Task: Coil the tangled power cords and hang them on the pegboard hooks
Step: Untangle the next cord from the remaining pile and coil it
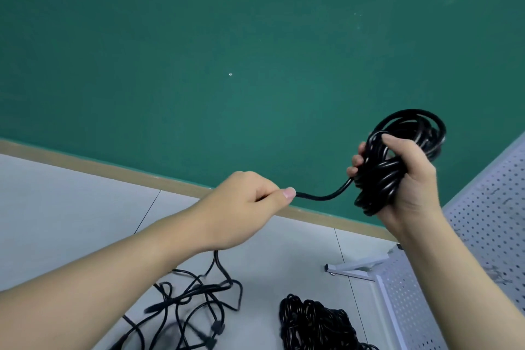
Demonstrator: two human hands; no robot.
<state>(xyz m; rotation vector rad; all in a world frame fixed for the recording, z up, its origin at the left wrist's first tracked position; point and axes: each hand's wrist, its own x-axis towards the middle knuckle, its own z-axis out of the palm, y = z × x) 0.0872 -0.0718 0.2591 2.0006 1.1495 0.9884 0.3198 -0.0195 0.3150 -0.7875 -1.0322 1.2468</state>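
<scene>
My right hand (409, 179) grips a black coiled power cord (397, 156), held up in front of the green wall. A short stretch of that cord (326, 194) runs left from the coil into my left hand (250, 207), which pinches it between thumb and curled fingers. Below my left forearm, the cord drops to a loose tangle of black cords (193, 304) on the floor. A tighter black cord bundle (312, 321) lies at the bottom centre. The white pegboard (488, 207) stands at the right edge; no hooks can be made out on it.
The pegboard stand's white foot (352, 267) juts onto the light tiled floor (71, 207). A tan baseboard (113, 167) runs along the bottom of the green wall (227, 37).
</scene>
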